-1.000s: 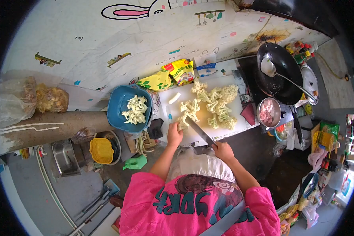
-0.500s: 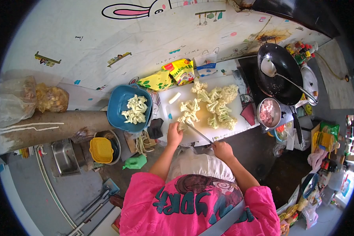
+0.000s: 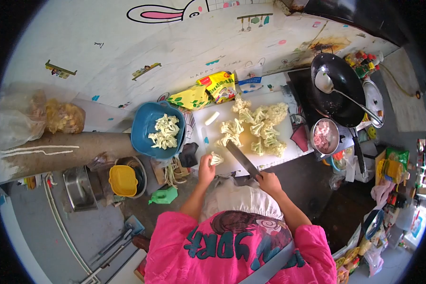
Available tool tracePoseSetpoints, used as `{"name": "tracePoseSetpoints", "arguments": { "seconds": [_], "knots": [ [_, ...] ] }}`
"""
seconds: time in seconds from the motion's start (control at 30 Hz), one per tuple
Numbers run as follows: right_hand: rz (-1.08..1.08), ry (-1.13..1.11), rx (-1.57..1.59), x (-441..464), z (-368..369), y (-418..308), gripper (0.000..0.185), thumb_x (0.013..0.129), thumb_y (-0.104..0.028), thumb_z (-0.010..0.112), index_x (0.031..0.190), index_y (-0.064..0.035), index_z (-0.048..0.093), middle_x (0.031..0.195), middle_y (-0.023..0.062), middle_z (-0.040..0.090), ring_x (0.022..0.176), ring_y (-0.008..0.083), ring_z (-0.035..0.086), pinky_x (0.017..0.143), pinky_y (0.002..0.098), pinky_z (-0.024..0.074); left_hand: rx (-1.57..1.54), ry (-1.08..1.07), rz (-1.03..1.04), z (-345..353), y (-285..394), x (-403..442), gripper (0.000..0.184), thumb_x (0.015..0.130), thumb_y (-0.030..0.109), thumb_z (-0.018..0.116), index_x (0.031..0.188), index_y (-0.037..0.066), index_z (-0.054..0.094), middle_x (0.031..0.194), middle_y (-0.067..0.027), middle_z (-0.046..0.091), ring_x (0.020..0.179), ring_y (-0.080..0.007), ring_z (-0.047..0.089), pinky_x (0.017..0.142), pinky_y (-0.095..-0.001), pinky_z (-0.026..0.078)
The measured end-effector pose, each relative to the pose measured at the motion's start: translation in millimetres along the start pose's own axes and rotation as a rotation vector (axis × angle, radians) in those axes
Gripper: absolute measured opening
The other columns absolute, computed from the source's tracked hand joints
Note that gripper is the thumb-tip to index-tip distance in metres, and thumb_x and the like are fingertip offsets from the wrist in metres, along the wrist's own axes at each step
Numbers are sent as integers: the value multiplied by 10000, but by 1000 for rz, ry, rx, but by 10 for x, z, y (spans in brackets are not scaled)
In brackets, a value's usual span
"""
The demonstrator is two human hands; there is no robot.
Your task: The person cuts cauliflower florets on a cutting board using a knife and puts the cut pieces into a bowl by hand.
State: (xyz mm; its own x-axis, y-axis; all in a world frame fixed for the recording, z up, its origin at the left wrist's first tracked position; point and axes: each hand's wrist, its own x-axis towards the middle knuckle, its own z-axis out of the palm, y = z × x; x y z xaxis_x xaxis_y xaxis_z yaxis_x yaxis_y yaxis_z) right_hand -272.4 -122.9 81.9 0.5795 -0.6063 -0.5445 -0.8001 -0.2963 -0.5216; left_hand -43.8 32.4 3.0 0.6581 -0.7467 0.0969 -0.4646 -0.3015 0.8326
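My left hand [image 3: 206,168] is closed on a small cauliflower floret [image 3: 216,159] at the near left edge of the white cutting board [image 3: 227,165]. My right hand [image 3: 268,182] grips a kitchen knife [image 3: 243,160] by its handle. The blade slants up and left over the board, its tip by a cut cauliflower piece [image 3: 231,132]. Larger cauliflower pieces [image 3: 266,124] lie on the board's right half, and a pale stem piece [image 3: 212,118] rests at its upper left. More florets [image 3: 165,131] sit in a blue basin [image 3: 141,118] left of the board.
A black wok [image 3: 347,80] with a ladle [image 3: 324,83] in it stands at the right. Beside the board is a metal bowl [image 3: 323,137] of cut pinkish meat. Yellow packets [image 3: 221,87] lean behind the board. A yellow basket [image 3: 122,180] sits lower left.
My left hand has moved left and down, away from the other cauliflower, with a floret in it. The knife has turned so that more of its flat blade shows.
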Motion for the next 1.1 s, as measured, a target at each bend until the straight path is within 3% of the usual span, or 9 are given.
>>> {"name": "tracePoseSetpoints", "arguments": {
  "seconds": [0.1, 0.3, 0.4, 0.5, 0.6, 0.9, 1.1],
  "knots": [
    [-11, 30, 0, -34, -30, -18, 256, 818, -286, 535, 807, -47, 629, 735, 228, 599, 708, 404, 581, 667, 480, 464, 101, -15, 33, 22, 54, 75, 346, 641, -56, 593, 955, 15, 465, 932, -156, 489, 895, -346, 486, 799, -367, 402],
    [-49, 56, -5, -86, -69, -32, 238, 814, -266, 528, 810, -34, 581, 686, 241, 589, 669, 415, 584, 639, 493, 475, 220, -82, -76, 44, 285, 213, 341, 643, 34, 612, 960, 29, 486, 982, -159, 501, 947, -364, 475, 820, -429, 394],
    [-58, 46, 16, -115, -108, -50, 217, 812, -261, 528, 835, -54, 587, 684, 242, 587, 674, 414, 583, 644, 493, 473, 311, 65, 98, 62, 337, 389, 264, 665, 64, 600, 917, 29, 528, 1008, -151, 507, 971, -346, 475, 828, -433, 392],
    [-27, 37, 13, -127, -152, -104, 218, 812, -258, 528, 856, -53, 589, 689, 246, 585, 681, 411, 583, 647, 491, 471, 455, -133, 241, 104, 370, 547, 214, 703, 83, 589, 913, 43, 594, 1056, -132, 509, 1009, -310, 469, 856, -428, 382],
    [10, 63, 37, -127, -121, -89, 286, 804, -286, 548, 749, -14, 613, 698, 237, 586, 685, 409, 575, 635, 476, 460, 591, -239, 227, 221, 353, 542, 197, 715, 92, 581, 902, 60, 634, 1099, -112, 508, 1054, -294, 452, 877, -434, 375],
    [-2, 96, 65, -147, -113, 35, 278, 808, -290, 538, 758, -28, 617, 695, 230, 586, 691, 406, 577, 643, 470, 464, 484, -304, 134, 269, 267, 524, 296, 683, -1, 568, 971, 41, 620, 1197, -114, 444, 1083, -322, 439, 889, -414, 393],
    [21, 17, -59, -110, -174, -86, 282, 812, -293, 524, 734, -37, 613, 705, 229, 592, 701, 407, 579, 668, 487, 465, 352, -367, 44, 235, 241, 573, 354, 697, -34, 540, 1044, 25, 574, 1137, -147, 456, 1055, -337, 455, 873, -391, 412]
  ]
}}
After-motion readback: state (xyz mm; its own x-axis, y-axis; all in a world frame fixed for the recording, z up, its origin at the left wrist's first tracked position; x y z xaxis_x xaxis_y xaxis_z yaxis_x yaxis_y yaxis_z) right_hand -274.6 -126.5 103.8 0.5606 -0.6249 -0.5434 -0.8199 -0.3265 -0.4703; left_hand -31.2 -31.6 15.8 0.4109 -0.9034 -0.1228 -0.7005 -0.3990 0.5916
